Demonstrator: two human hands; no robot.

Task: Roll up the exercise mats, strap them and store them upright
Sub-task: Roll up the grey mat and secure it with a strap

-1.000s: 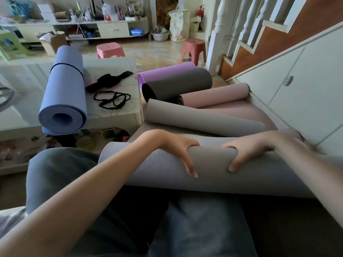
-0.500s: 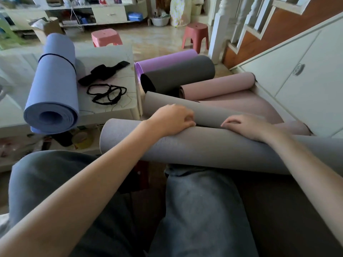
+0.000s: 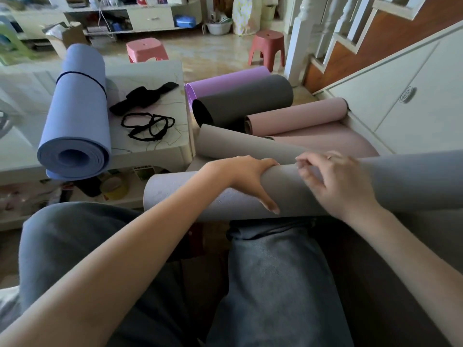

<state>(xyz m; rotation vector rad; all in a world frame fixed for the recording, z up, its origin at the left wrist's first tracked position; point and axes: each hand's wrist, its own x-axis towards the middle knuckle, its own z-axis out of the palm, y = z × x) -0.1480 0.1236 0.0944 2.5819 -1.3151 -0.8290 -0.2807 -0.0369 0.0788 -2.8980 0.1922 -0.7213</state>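
Observation:
A grey mat roll lies across my lap, running left to right. My left hand grips it near the middle, fingers over the top and thumb spread down the near side. My right hand is blurred just right of it, with loosely bent fingers at the roll's surface and nothing held. A second grey curl lies just behind. A blue mat, rolled and banded with a thin black strap, lies on the low table. Loose black straps and a wider black band lie beside it.
Purple, dark grey and pink mat rolls lie on the floor beyond. White cabinet doors and the stair rail close off the right. Two red stools stand on the open floor behind.
The view has shifted. My left hand went from resting on top of the roll to gripping it with the thumb spread. My right hand has come off the roll's top and moved nearer.

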